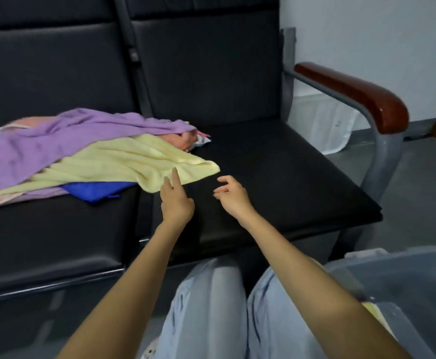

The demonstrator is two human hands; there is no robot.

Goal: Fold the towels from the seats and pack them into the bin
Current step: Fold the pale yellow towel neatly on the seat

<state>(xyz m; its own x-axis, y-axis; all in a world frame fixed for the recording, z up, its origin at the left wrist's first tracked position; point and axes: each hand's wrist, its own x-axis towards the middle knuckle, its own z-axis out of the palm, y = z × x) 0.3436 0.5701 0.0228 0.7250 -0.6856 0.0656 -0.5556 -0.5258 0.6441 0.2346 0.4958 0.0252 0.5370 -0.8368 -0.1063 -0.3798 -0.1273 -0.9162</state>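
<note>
A heap of towels lies on the left black seat: a purple towel on top, a pale yellow towel spread toward the right, a blue one and pink ones beneath. My left hand reaches the yellow towel's near corner, its index finger straight and touching the cloth edge. My right hand hovers over the right seat with loosely curled fingers, holding nothing. The translucent grey bin stands at the lower right; something yellow shows inside it.
A metal armrest with a brown wooden pad bounds the right seat. Grey floor and a white wall lie beyond. My knees in light jeans are in front of the seats, right beside the bin.
</note>
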